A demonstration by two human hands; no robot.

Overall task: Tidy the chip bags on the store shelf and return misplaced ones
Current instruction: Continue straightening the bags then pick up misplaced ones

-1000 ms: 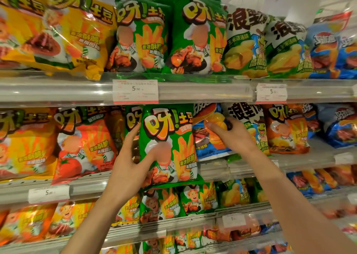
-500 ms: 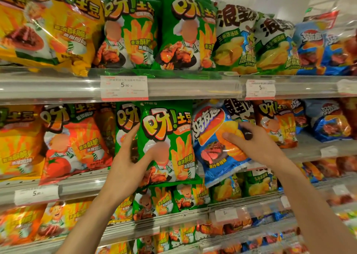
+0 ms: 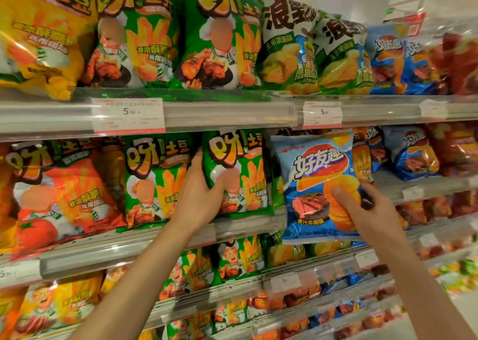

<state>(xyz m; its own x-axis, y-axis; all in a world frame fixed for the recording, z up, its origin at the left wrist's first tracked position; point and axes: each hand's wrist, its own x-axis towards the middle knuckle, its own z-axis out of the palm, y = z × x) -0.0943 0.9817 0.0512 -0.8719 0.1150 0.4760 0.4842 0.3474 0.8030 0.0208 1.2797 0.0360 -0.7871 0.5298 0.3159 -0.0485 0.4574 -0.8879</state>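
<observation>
My left hand (image 3: pixel 199 197) grips the left edge of a green chip bag (image 3: pixel 240 174) standing upright on the middle shelf (image 3: pixel 103 251), thumb on its front. My right hand (image 3: pixel 367 210) holds a blue chip bag (image 3: pixel 310 174) by its lower right, out in front of the shelf and just right of the green bag. A second green bag (image 3: pixel 157 179) stands to the left of my left hand. More blue bags (image 3: pixel 411 156) sit on the same shelf further right.
The upper shelf (image 3: pixel 232 112) carries yellow, green, green-and-white and blue bags, with price tags (image 3: pixel 129 116) on its rail. Red tomato bags (image 3: pixel 59 197) fill the middle shelf's left. Lower shelves (image 3: pixel 297 283) hold smaller bags.
My right hand has pulled the blue bag out from behind the green bag and turned it face-on to the right. My left hand has shifted the green bag to the right, uncovering a second green bag.
</observation>
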